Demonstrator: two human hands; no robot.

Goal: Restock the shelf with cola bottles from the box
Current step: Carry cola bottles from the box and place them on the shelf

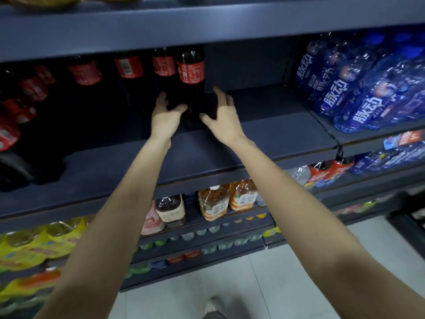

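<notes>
Both hands, left hand [166,116] and right hand [221,116], loosely cup the upright cola bottle [192,84] low down on the shelf [276,134], fingers half-spread.

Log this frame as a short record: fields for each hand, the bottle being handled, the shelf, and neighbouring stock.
left hand: left hand grips the base of the bottle from the left
right hand: right hand cups the same base from the right, fingers spread
bottle: dark cola bottle with red label, upright, rightmost of the cola row
shelf: dark blue metal shelf, bare board to the right of the bottle
neighbouring stock: blue-labelled drink bottles on the right; amber tea bottles on the shelf below
box: not in view
</notes>
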